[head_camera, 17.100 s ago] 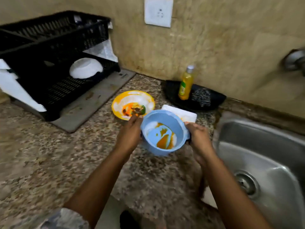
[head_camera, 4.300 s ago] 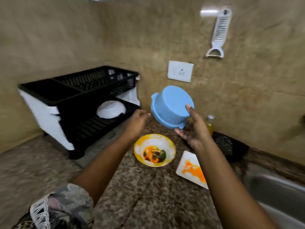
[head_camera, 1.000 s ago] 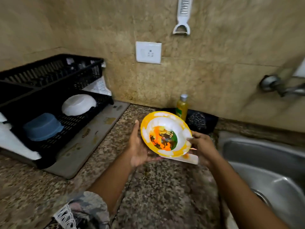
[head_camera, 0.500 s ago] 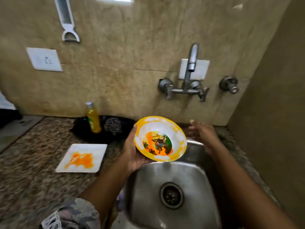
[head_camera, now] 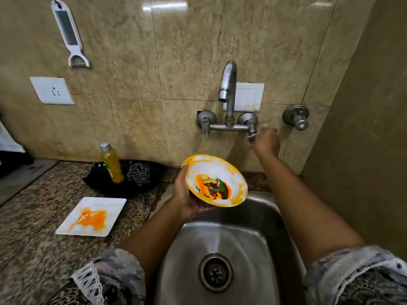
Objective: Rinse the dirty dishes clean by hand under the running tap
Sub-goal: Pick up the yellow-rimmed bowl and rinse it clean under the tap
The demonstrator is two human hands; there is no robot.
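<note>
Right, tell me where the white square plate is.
The orange-smeared white square plate lies flat on the speckled granite counter, left of the steel sink, in front of the black tray.

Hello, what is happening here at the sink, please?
A person is about to rinse dishes. The left hand holds a dirty yellow bowl over the sink. The right hand reaches for the right tap handle; it is blurred, so the grip is unclear. No water runs from the spout yet. A stained white plate waits on the counter.

dim warm light | glare on wall tiles point(head_camera: 165, 6) | edges bowed
</note>
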